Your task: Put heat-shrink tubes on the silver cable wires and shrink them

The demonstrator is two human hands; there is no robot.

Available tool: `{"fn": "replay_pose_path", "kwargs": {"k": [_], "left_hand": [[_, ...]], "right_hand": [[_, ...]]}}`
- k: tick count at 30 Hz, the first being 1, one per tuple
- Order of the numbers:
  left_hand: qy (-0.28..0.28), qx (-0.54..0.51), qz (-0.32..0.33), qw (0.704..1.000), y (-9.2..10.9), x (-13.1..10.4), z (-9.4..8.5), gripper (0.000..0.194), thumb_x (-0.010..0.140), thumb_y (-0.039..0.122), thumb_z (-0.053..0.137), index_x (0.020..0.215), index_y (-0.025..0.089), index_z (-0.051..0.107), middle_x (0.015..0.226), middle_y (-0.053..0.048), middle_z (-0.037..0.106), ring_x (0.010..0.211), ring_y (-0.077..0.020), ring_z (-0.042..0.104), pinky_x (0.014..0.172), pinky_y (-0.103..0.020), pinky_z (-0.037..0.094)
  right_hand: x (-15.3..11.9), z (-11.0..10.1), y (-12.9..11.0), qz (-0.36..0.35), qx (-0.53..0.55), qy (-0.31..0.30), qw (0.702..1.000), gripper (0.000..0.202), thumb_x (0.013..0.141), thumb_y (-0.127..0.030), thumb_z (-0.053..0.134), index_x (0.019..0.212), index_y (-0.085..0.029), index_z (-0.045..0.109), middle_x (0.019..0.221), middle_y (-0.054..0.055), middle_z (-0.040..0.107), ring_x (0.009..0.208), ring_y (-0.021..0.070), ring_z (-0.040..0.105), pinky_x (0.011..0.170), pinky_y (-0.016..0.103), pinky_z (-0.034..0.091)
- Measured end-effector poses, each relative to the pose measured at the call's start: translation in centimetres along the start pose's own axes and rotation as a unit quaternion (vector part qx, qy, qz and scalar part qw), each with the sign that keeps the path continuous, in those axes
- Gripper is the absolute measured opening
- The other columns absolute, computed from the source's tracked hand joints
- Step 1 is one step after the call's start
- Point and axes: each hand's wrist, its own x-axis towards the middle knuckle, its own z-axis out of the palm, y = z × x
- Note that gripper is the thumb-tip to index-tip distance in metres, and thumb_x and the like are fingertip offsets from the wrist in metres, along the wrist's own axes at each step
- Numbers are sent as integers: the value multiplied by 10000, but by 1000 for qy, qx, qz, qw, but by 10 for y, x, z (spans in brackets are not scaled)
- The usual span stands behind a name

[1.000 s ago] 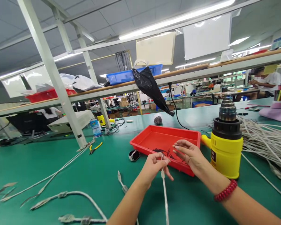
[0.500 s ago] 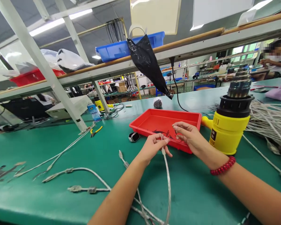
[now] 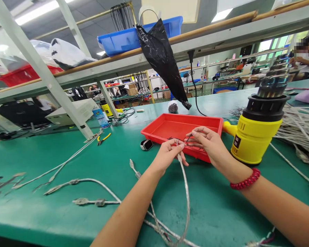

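My left hand (image 3: pixel 168 155) pinches the thin wire end of a silvery cable (image 3: pixel 186 192), whose length hangs down toward the front of the bench. Close beside it, my right hand (image 3: pixel 209 141) has its fingertips closed on a short, thin black tube (image 3: pixel 188 138). The tube is near the wire end; whether they touch I cannot tell. Both hands are over the front edge of a red tray (image 3: pixel 154 133). Small black pieces lie in the tray, partly hidden by the fingers. More silvery cables (image 3: pixel 100 202) lie left of my forearms.
A yellow heat gun (image 3: pixel 257 137) stands nozzle-up right of the tray, near a pile of cables (image 3: pixel 298 127). A watch (image 3: pixel 146 144) and yellow-handled cutters (image 3: pixel 103 138) lie to the left. A black bag (image 3: pixel 164 61) hangs from the shelf. Another person sits at far right.
My right hand has come down and left, closer to the left hand, with the black tube at its fingertips. My left hand keeps hold of the cable. The view has shifted slightly.
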Motion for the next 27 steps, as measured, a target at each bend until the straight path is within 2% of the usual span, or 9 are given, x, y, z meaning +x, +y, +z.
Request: {"fn": "replay_pose_path", "kwargs": {"k": [8, 16, 27], "left_hand": [[-7, -5, 7, 1000, -1, 0, 0, 214, 832, 332, 588, 957, 161, 556, 524, 41, 617, 471, -138, 638, 566, -229, 480], [-3, -6, 6, 1000, -1, 0, -1, 246, 809, 359, 613, 948, 164, 555, 531, 44, 618, 481, -149, 641, 577, -252, 497], [-7, -12, 8, 1000, -4, 1, -2, 197, 828, 318, 595, 933, 157, 549, 528, 45, 619, 481, -133, 641, 557, -219, 490]], "right_hand": [[-2, 1, 0, -9, -9, 6, 1000, 371, 654, -447, 759, 796, -194, 528, 858, 61, 713, 751, 189, 691, 708, 319, 563], [-2, 2, 0, -15, -24, 7, 1000, 366, 660, -455, 749, 800, -198, 528, 854, 61, 716, 737, 191, 693, 698, 326, 571], [-3, 3, 0, -11, -26, 7, 1000, 357, 661, -436, 750, 804, -194, 528, 832, 61, 715, 721, 182, 691, 666, 300, 575]]}}
